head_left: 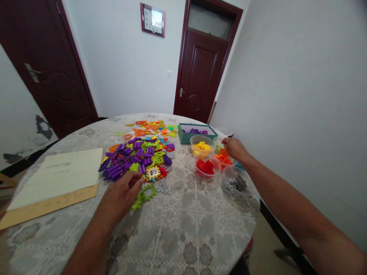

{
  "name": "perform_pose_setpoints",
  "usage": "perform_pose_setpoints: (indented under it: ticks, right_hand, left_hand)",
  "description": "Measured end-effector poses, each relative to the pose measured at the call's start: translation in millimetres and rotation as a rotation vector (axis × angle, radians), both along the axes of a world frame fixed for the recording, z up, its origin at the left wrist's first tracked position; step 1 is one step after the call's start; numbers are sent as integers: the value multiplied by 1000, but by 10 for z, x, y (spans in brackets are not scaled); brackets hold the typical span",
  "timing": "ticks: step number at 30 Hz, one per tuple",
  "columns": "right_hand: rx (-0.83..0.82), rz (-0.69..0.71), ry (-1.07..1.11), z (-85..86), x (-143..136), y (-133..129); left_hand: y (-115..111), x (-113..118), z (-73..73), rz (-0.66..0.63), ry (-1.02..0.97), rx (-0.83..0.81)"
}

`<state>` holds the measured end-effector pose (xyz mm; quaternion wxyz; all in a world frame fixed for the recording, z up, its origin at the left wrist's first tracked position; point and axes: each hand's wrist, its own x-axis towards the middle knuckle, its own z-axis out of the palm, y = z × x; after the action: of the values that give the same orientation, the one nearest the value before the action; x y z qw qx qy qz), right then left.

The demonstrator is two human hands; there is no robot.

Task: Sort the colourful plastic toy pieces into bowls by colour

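Observation:
My left hand [123,194] rests at the near edge of a heap of plastic building pieces [137,154], mostly purple, with lime green, yellow and red ones. Its fingers are a little bent, with thumb and forefinger apart, beside a yellow window piece [153,173]. Lime green frame pieces [148,192] lie just right of the thumb. On the far right, my right hand [234,149] hangs over the clear bowls, fingertips drawn together; whatever they hold, if anything, is hidden. Below it is a bowl of orange pieces [224,156], with some green pieces just behind.
Nearby stand clear bowls of yellow pieces [202,147], red pieces [205,166] and grey pieces [236,184]. A teal box [185,137] holds purple pieces. Orange and yellow pieces [146,128] spread behind the heap. At left lies a cream board [57,172]. Patterned cloth [177,229] covers the round table.

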<state>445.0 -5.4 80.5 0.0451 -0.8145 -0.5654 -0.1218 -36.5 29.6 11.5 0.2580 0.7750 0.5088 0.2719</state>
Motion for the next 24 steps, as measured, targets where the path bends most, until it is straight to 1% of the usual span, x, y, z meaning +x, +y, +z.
perform_pose_setpoints:
  ticks: [2,3,5,7,8,10,12,14,17,20,24]
  right_hand:
    - [66,73,10,46,-215,-97]
    - [114,132,32,61,-363,-159]
    - [212,279,118,61,-721,-297]
    - [240,427,239,12,-1114,-430]
    - [218,496,298,-36,-1306,-484]
    - [119,615,396,-176,-1652,-544]
    - [-12,686,456,-353,-1929,-532]
    - [-119,704,470,-531,-2138,-472]
    - [-187,676,423,-741,-2364,-372]
    - [-190,628,367,-890,-2510,-325]
    - [-159,585,336,-1030,-2554,-303]
  left_hand:
    - [2,-49,14,31,70,55]
    - [3,-77,17,53,110,75]
    - [3,-137,19,89,178,94]
    - [6,-193,15,100,219,74]
    - [8,-217,12,104,240,51]
    - [14,-256,2,112,278,10]
    - [17,-281,-18,103,308,-13]
    - [12,-290,-50,65,332,-32]
    - [-20,-274,-108,-13,389,-77]
    - [-71,-213,-148,-67,462,-83]
    - [-133,-77,-155,-61,513,-16]
